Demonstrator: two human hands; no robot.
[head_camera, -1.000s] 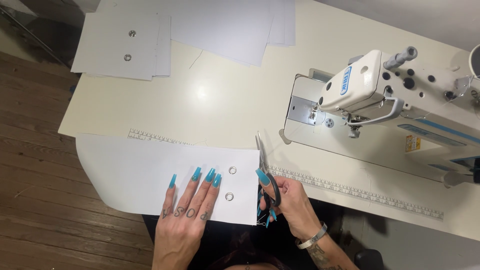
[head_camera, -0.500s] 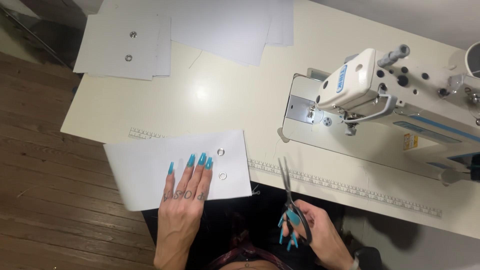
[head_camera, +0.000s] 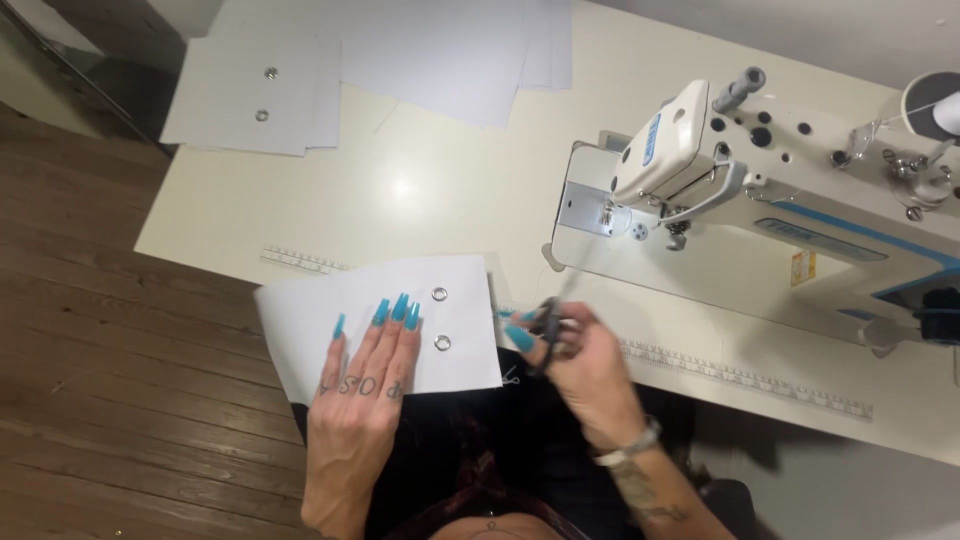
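table: big and cream, with a ruler strip along the near edge; a good flat spot to keep the work on
sewing machine: white, at 2 o'clock from the hands, well apart from them
paper stack: white sheets far off at 11 o'clock, the top one with two metal rings
sheet: white paper at the table's near edge, partly hanging off toward the person; it should lie flat so it does not slip
left hand: lies flat on the sheet, fingers spread a little, long blue nails pointing to 12 o'clock; press down gently here
right hand: at 3 o'clock from the sheet, just beside its right edge, fingers curled around the scissors
scissors: blurry, so I cannot tell if the blades are open; keep the tips away from the other hand
rings: two small metal ones in the sheet, just past the nails at 1 o'clock
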